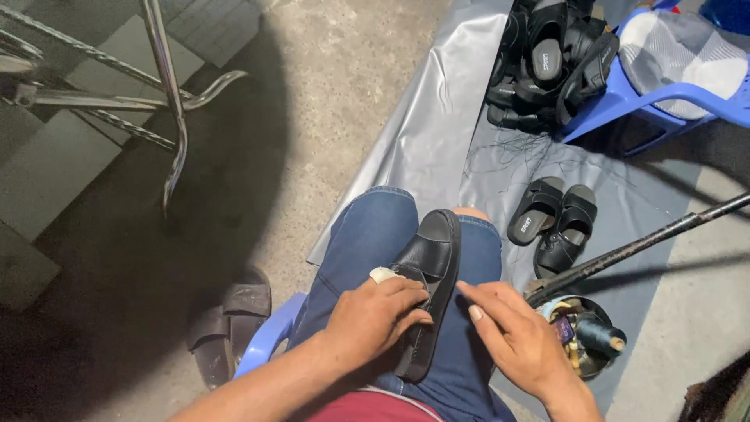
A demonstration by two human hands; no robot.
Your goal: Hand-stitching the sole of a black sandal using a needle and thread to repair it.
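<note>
Two hands are seen at the lower centre of the frame, over a lap in blue jeans. A black sandal [429, 285] is held on the lap by the left hand [375, 316]; its fingers [406, 301] are curled and pressed onto the sandal's side edge, w/ a white wrap on one fingertip. The right hand [512, 336] is kept just beside the sandal, fingers [473, 301] straight and close together, nothing gripped. A pair of black sandals [553, 225] is laid on a grey sheet [437, 117], centre right. More black sandals [547, 62] are piled at upper right, next to a blue plastic chair [625, 101]. A dark thread spool [600, 334] is seen in a bowl [590, 367], lower right.
</note>
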